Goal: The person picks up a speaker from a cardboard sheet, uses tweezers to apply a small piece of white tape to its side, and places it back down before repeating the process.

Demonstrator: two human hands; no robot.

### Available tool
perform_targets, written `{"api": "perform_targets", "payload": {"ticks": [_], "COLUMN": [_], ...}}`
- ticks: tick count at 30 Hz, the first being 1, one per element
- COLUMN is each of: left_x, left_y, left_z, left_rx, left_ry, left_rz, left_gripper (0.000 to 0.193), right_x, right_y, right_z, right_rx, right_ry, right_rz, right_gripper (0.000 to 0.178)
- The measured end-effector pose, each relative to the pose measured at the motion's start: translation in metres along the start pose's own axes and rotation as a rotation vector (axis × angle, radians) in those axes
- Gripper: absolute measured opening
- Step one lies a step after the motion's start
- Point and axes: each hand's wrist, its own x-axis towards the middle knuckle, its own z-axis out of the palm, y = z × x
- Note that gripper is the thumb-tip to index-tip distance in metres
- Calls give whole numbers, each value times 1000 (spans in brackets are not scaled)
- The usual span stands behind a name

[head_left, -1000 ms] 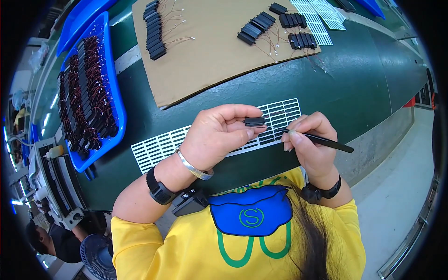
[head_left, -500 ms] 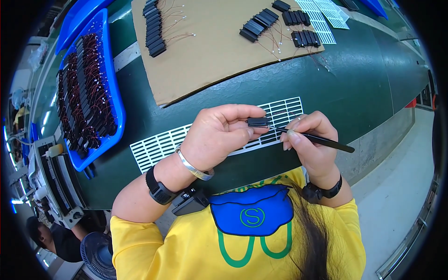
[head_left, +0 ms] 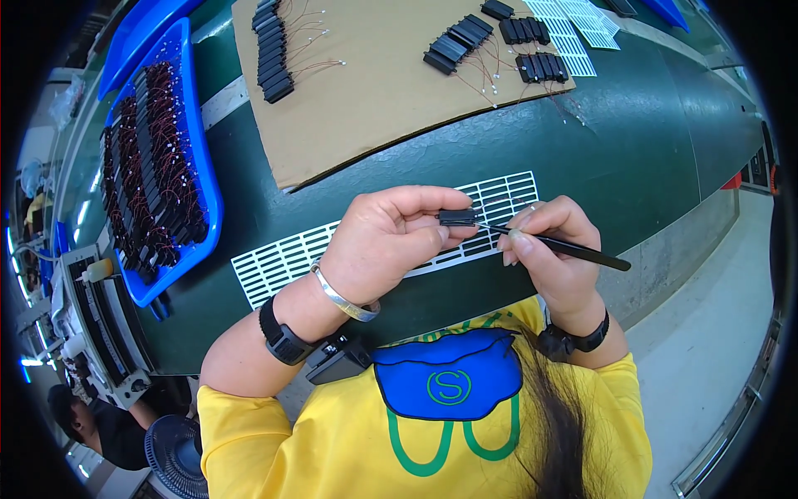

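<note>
Left hand (head_left: 378, 245) holds a small black block (head_left: 456, 218) in its fingertips, fingers curled, thumb underneath; block is above the white slotted sheet (head_left: 278, 264), roughly level, in front of the person's chest. Right hand (head_left: 555, 249) grips a slim black tool (head_left: 582, 252) between thumb and fingers, pen-style, thin tip pointing left at the block's right end; can't tell if tip touches. Hands near each other, apart

White sheet lies slantwise on the green table (head_left: 640, 141), partly hidden by left hand. Cardboard (head_left: 357, 116) beyond it, on the table: column of black blocks (head_left: 274, 58) at its left, thin wires running right; slanted row (head_left: 457, 44) and two short rows (head_left: 524, 32) (head_left: 541, 68) at its right, more wires. More white slotted sheets (head_left: 561, 37) by the cardboard's right edge

Left side: blue tray (head_left: 209, 208) filled with wired black blocks (head_left: 154, 166). Silver bracelet (head_left: 345, 297) on left wrist. Lower left: fan (head_left: 173, 457), another person (head_left: 116, 434) in dark top
</note>
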Motion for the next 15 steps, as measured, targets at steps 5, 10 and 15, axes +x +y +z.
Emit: {"api": "perform_targets", "payload": {"ticks": [5, 10, 15], "left_x": [0, 0, 0], "left_y": [1, 1, 1], "left_z": [0, 0, 0], "left_rx": [-8, -7, -8], "left_ry": [-5, -4, -10], "left_rz": [1, -5, 2], "left_gripper": [31, 31, 31], "right_x": [0, -1, 0], "right_y": [0, 0, 0], "right_z": [0, -1, 0], "right_rx": [-22, -35, -47], "right_ry": [2, 1, 11], "right_rz": [8, 13, 17], "right_gripper": [11, 11, 11]}}
